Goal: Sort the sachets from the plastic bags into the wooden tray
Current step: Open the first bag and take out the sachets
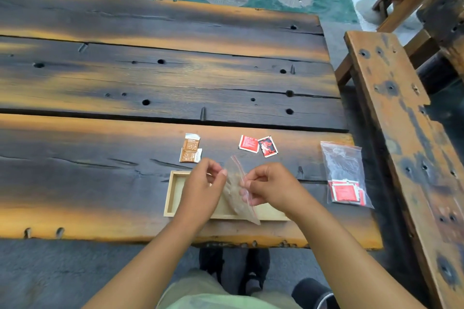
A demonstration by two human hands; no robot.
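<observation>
My left hand [204, 187] and my right hand [270, 187] both pinch the top of a clear zip bag [238, 198] with a red seal, held above the pale wooden tray [172, 194]. What the bag holds is too blurred to tell. Two brown sachets [190, 149] lie on the table just beyond the tray. Two red sachets [258, 145] lie to their right. A second clear plastic bag [344, 165] lies flat at the right, with several red sachets [346, 192] inside its near end.
The dark, scorched plank table [150, 78] stretches far ahead and left. A wooden bench [401, 133] runs along the table's right side. More wooden furniture [426, 2] stands at the far right.
</observation>
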